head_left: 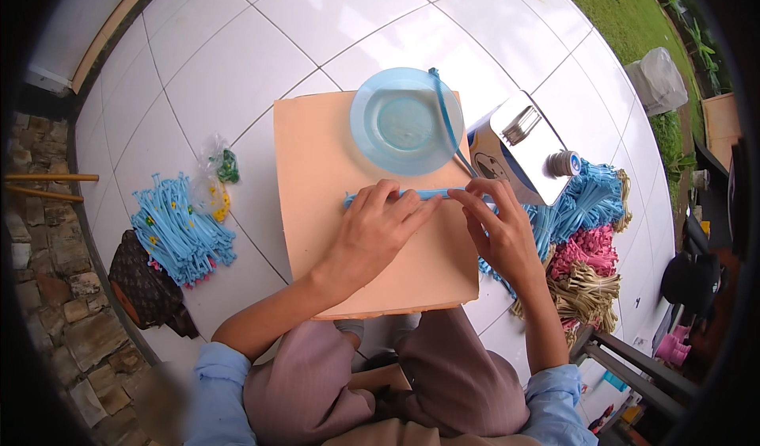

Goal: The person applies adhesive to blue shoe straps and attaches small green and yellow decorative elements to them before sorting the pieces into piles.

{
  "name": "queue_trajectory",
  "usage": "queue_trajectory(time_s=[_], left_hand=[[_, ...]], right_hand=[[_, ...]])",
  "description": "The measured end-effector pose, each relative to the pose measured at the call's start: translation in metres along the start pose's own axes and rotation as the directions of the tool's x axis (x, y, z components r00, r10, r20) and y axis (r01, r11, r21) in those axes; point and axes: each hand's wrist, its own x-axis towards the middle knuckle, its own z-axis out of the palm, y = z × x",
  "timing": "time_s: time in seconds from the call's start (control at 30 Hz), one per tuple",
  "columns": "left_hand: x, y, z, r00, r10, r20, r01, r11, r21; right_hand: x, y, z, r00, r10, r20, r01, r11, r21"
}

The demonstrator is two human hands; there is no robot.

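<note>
A narrow light blue strip (432, 194) lies crosswise over a peach-coloured board (317, 153) in front of me. My left hand (378, 228) bends over the strip, its fingers pressing on it. At the strip's right part, my right hand (503, 228) has thumb and fingers closed in a pinch. Part of the strip is hidden under my left fingers. Just beyond my hands, a translucent blue bowl (368, 105) stands on the board. A darker blue strip (445, 113) hangs over its right side, with its lower end near my right hand.
Right of the board stands a white box-like tin (514, 157) with a small round tin (564, 163) on top. Beyond it lie blue bundles (590, 200), pink bundles (586, 252) and beige bundles (586, 291). Leftward are a blue bundle (182, 228), a clear bag (214, 181) and a brown bag (142, 280).
</note>
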Motion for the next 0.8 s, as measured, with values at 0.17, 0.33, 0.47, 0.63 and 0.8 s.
queue_trajectory(time_s=[0.17,0.33,0.47,0.63,0.8], left_hand=[[0.0002,-0.0002,-0.0017,1.000,0.011,0.005,-0.011,1.000,-0.008],[0.0006,-0.0012,-0.0020,1.000,0.007,0.016,-0.007,1.000,-0.028],[0.0007,-0.0016,-0.0022,1.000,0.003,0.017,-0.003,0.999,-0.040],[0.0008,-0.0018,-0.0033,1.000,0.005,0.029,-0.004,0.999,-0.033],[0.0012,-0.0020,-0.0022,1.000,0.008,0.028,-0.007,1.000,-0.029]], right_hand=[[-0.0032,0.0019,0.0038,0.999,-0.026,0.040,0.028,0.998,-0.048],[-0.0022,0.0012,0.0052,0.998,-0.038,0.049,0.041,0.997,-0.071],[-0.0038,0.0015,0.0070,0.999,0.047,0.009,-0.047,0.999,0.012],[-0.0029,0.0008,0.0058,0.998,0.056,0.003,-0.056,0.998,0.011],[-0.0026,0.0001,0.0063,1.000,0.006,0.013,-0.006,1.000,-0.016]])
